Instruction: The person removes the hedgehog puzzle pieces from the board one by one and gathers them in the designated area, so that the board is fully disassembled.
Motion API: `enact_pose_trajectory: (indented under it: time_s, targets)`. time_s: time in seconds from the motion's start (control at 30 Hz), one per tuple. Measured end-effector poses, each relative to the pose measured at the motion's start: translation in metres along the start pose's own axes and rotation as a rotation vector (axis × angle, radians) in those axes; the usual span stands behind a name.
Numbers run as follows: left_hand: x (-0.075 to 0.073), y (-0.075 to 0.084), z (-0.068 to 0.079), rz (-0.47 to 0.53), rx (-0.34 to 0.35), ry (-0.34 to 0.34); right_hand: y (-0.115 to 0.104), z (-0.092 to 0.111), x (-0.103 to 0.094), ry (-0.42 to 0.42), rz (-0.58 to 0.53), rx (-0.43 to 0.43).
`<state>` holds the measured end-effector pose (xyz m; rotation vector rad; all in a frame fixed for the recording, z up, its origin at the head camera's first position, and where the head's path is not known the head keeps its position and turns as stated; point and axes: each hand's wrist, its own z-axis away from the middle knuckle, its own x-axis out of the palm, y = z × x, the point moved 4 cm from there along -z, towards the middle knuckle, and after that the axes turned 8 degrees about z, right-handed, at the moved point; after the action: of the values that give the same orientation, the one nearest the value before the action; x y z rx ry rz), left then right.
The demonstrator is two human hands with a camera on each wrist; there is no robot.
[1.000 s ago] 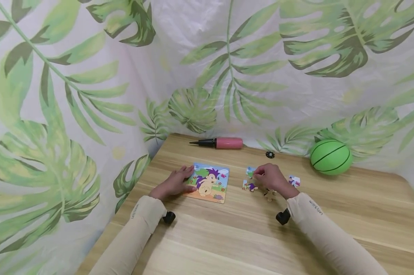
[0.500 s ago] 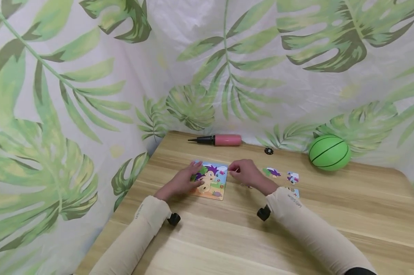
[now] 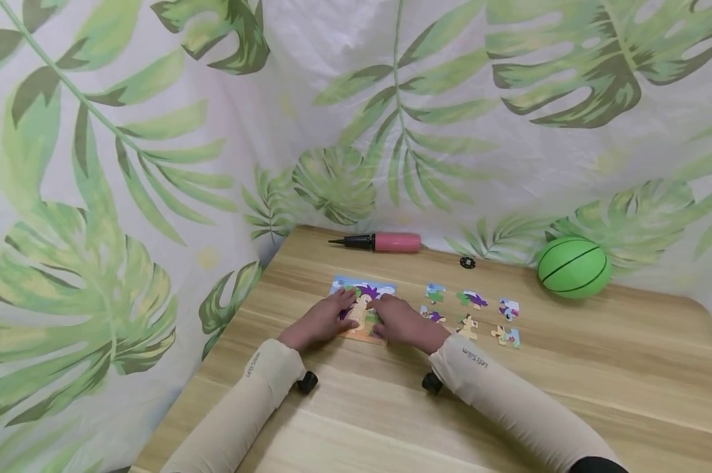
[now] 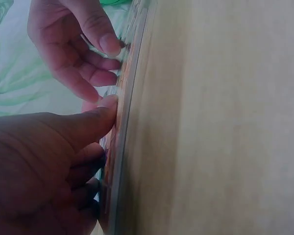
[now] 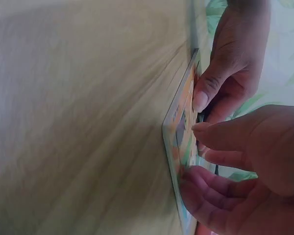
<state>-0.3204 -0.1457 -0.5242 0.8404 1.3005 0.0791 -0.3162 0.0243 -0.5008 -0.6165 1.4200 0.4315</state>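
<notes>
A hedgehog jigsaw puzzle (image 3: 359, 318) lies flat on the wooden table in the head view. My left hand (image 3: 320, 322) rests on its left side, fingers spread across the picture and thumb on the lower part. From the right, my right hand (image 3: 404, 322) reaches over the puzzle and touches its surface with bent fingertips. In the right wrist view, the puzzle board (image 5: 179, 129) appears edge-on, the right thumb apart from the fingers. No piece is visible between them. Loose puzzle pieces (image 3: 471, 299) lie right of the board, one partly behind the right hand.
A pink and black hand pump (image 3: 394, 242) lies along the table's back edge. Farther right are a small black disc (image 3: 467, 262) and a green ball (image 3: 573, 267). Leaf-patterned cloth (image 3: 403, 131) hangs behind and to the left of the table (image 3: 356, 420).
My right hand has gone from the loose pieces leftward onto the puzzle, uncovering the pieces on the table. The left hand stays on the board, shifted slightly right.
</notes>
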Motion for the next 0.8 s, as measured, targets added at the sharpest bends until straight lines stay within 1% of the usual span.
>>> enact_pose_trajectory:
  time_s: [0.1,0.27,0.33,0.4,0.5,0.6,0.7,0.8]
  targets:
    - [-0.001,0.001,-0.001,-0.008,-0.014,-0.008,0.000,0.000,0.000,0.003,-0.060,0.018]
    - [-0.001,0.003,-0.002,-0.001,-0.020,-0.018,0.003,-0.002,0.001,-0.014,-0.118,0.063]
    - [-0.001,0.004,-0.002,-0.001,-0.010,-0.020,0.006,-0.003,0.001,-0.030,-0.170,0.089]
    - [-0.001,0.004,-0.001,0.001,-0.005,-0.021,0.007,-0.004,0.001,-0.041,-0.248,0.117]
    - [-0.001,0.006,0.000,0.003,-0.005,-0.019,0.008,-0.004,0.003,-0.043,-0.335,0.116]
    - [-0.001,0.007,0.000,-0.002,-0.005,-0.020,0.009,-0.003,0.002,-0.013,-0.394,0.106]
    - [-0.001,0.007,0.000,-0.004,-0.010,-0.023,0.016,0.000,-0.005,0.020,-0.424,0.110]
    - [-0.002,0.006,0.000,0.005,-0.026,-0.023,0.026,0.007,-0.019,0.029,-0.433,0.107]
